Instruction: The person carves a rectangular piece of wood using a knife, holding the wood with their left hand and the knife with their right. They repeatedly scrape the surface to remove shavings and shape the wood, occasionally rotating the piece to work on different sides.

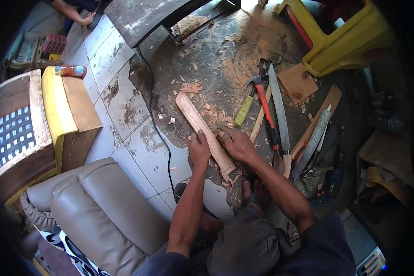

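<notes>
A long, pale reddish piece of wood (202,124) lies slanted in front of me, its near end splintered with a curled shaving. My left hand (199,149) is closed round its left edge, the thumb lying on top. Just right of the wood, my right hand (237,145) has its fingers curled in. Whatever it may hold is hidden beneath the fingers. Wood shavings (209,112) are scattered around the far part of the wood. Beyond my right hand lie a hammer (264,108) with a red and black handle and a long machete-like blade (279,106) with a wooden grip.
A green-handled tool (244,110), a wooden board (299,83) and another long blade (313,142) lie to the right. A black cable (152,99) crosses the tiles. At left stand a grey padded seat (115,207) and a wooden frame (20,129). Another person's hand (88,19) shows far left.
</notes>
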{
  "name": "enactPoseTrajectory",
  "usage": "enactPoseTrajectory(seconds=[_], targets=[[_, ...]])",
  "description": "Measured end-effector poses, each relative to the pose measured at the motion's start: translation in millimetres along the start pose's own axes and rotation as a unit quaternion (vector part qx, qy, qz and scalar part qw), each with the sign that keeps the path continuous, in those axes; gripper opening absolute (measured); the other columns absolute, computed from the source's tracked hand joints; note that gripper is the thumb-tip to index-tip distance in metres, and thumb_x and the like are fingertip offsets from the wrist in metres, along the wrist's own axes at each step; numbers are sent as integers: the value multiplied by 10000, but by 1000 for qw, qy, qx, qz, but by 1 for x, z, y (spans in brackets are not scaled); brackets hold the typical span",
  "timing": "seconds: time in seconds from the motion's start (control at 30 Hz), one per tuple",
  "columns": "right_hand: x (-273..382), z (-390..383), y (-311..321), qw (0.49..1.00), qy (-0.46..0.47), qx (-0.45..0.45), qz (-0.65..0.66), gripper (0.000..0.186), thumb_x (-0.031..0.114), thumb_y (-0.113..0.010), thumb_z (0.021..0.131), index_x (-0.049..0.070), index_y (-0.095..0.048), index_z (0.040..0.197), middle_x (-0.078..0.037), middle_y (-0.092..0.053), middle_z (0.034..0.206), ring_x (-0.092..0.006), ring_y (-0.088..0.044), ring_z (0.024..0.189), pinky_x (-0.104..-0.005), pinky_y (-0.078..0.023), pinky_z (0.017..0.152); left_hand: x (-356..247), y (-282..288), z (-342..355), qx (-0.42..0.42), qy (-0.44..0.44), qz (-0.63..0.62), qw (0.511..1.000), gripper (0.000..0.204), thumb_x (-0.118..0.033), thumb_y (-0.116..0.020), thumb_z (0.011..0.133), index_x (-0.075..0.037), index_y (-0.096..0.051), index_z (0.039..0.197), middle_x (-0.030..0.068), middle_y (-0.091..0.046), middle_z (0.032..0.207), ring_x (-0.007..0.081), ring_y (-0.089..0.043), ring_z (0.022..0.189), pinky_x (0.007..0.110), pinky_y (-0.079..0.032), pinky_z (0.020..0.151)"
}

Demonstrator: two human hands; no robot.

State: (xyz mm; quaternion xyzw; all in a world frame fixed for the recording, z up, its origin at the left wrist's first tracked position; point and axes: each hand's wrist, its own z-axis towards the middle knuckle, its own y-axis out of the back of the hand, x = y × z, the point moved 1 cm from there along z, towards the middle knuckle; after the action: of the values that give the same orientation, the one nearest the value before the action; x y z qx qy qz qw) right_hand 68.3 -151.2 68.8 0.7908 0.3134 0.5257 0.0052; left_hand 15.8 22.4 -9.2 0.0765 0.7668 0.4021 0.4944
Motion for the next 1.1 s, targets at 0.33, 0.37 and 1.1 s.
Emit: enactPoseTrajectory(seconds=[0.33, 0.37, 1.1], targets=[[7, 15, -12, 1000, 17, -10, -24, 430, 319, -495, 1000, 53, -645, 1301, -293, -674, 1138, -441, -664, 1084, -451, -515, 951, -13, -3, -3, -19, 17, 6, 1000, 384, -385, -498, 1029, -20, -566, 930, 330, -629, 789, 551, -612, 794, 594, -473, 654], [8, 16, -10, 999, 15, -10, -28, 426, 319, -495, 1000, 55, -646, 1299, -294, -676, 1131, -442, -668, 1074, -452, -518, 944, -15, -3, -3, -14, 25, 3, 1000, 388, -387, -498, 1029, -20, -568, 925, 329, -628, 779, 551, -612, 789, 594, -475, 653], [16, -4, -13, 984, 18, 7, -175, 395, 281, -514, 991, 138, -628, 1341, -305, -673, 900, -488, -675, 840, -561, -545, 775, -19, -2, -3, -29, 13, 17, 999, 361, -370, -525, 1026, -42, -570, 881, 297, -629, 680, 523, -635, 679, 581, -498, 583]])
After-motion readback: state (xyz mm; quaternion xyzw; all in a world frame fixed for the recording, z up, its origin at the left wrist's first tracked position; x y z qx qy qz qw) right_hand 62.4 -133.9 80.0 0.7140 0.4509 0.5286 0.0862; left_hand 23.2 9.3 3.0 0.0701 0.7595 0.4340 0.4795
